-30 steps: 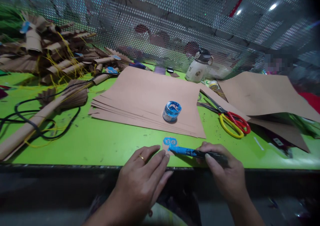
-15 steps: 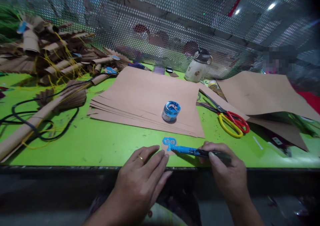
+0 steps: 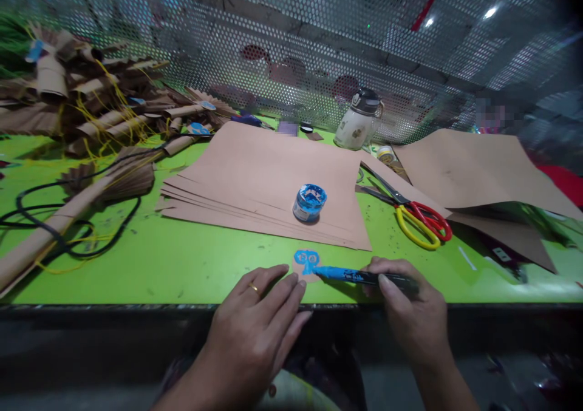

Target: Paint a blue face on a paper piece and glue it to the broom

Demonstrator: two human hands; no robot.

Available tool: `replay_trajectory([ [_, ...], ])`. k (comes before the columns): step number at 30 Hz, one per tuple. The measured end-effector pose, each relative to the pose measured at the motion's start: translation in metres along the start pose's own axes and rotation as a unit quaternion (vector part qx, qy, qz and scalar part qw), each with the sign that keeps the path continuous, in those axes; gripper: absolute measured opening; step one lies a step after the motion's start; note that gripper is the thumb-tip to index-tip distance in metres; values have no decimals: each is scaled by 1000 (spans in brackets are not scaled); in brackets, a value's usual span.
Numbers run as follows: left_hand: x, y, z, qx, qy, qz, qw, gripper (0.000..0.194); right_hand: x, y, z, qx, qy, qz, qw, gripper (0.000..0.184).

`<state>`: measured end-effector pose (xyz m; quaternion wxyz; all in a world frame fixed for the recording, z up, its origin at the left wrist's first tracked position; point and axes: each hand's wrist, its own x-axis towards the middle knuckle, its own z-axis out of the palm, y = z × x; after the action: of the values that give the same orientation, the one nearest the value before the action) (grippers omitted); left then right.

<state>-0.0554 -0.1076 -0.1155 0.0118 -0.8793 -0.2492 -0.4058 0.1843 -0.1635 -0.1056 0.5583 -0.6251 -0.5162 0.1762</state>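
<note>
My right hand (image 3: 410,314) grips a paintbrush (image 3: 359,275) smeared with blue paint, its tip resting on a small brown paper cutout (image 3: 306,261) painted with blue rings. My left hand (image 3: 257,326) lies flat at the table's front edge, fingers stretched out, the fingertips pressing the cutout's near edge. A ring shows on one finger. An open pot of blue paint (image 3: 309,202) stands on a stack of brown paper sheets (image 3: 268,174) just beyond the cutout.
Red and yellow scissors (image 3: 416,217) lie right of the stack, with more brown sheets (image 3: 473,168) behind. A white bottle (image 3: 357,125) stands by the perforated metal screen (image 3: 291,40). Folded paper fans, rolls (image 3: 91,107) and a black cable (image 3: 64,217) crowd the left of the green table (image 3: 182,259).
The brush tip has shifted slightly on the cutout; both hands stay in nearly the same place. The view has drifted a little.
</note>
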Motion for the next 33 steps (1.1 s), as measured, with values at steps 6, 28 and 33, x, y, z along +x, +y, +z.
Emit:
replay_trajectory([
  [6, 2, 0, 0, 7, 11, 4, 1000, 22, 0, -1, 1, 2, -11, -5, 1000, 6],
  [28, 1, 1, 0, -4, 6, -1, 1000, 22, -1, 2, -2, 20, -12, 0, 1000, 5],
  [33, -1, 0, 1, -4, 3, 1, 1000, 24, -3, 2, -1, 48, -10, 1, 999, 5],
])
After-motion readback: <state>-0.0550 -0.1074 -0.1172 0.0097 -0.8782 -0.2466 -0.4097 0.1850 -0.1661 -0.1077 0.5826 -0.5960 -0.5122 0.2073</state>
